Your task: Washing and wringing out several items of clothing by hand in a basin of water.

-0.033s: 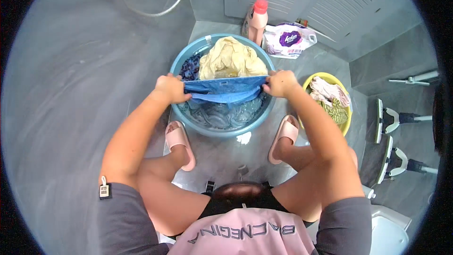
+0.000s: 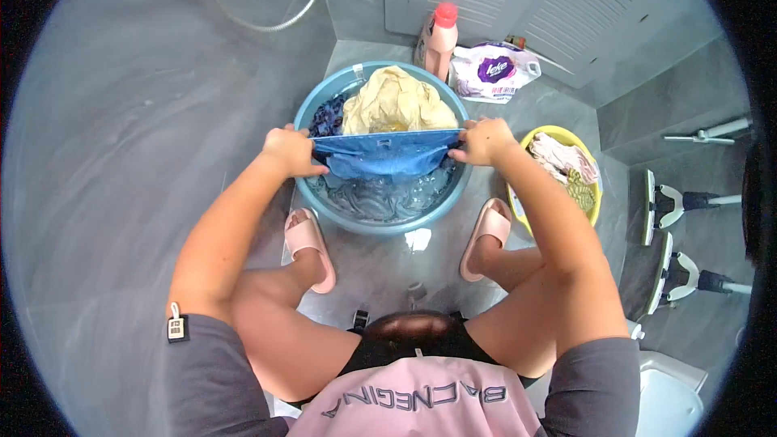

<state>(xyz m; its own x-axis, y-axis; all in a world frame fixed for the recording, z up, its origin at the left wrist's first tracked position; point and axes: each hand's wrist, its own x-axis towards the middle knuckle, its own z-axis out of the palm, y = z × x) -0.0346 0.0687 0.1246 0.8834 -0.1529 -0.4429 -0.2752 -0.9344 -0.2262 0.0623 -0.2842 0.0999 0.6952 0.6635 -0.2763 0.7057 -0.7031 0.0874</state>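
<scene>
A blue garment (image 2: 392, 154) is stretched wide between my hands, its top edge straight with a small label near the middle. My left hand (image 2: 291, 152) grips its left end and my right hand (image 2: 483, 142) its right end. It hangs over a large round blue basin (image 2: 380, 228), the lower part reaching the soapy water (image 2: 380, 198). Behind it in the basin lie a bulky cream-yellow cloth (image 2: 396, 101) and a dark blue patterned cloth (image 2: 326, 117). The fingertips behind the garment are partly hidden.
A pink bottle with a red cap (image 2: 439, 40) and a white-and-purple pouch (image 2: 494, 73) stand behind the basin. On the right, a yellow basin (image 2: 596, 214) holds pink cloth (image 2: 554, 155) and green patterned cloth (image 2: 579, 190). My feet, in pink slippers (image 2: 310, 251), flank the basin. A metal hose (image 2: 279, 27) hangs far left.
The garment's front has spread flatter, and the fold below its top edge has smoothed out. Both hands keep their hold, almost in the same place.
</scene>
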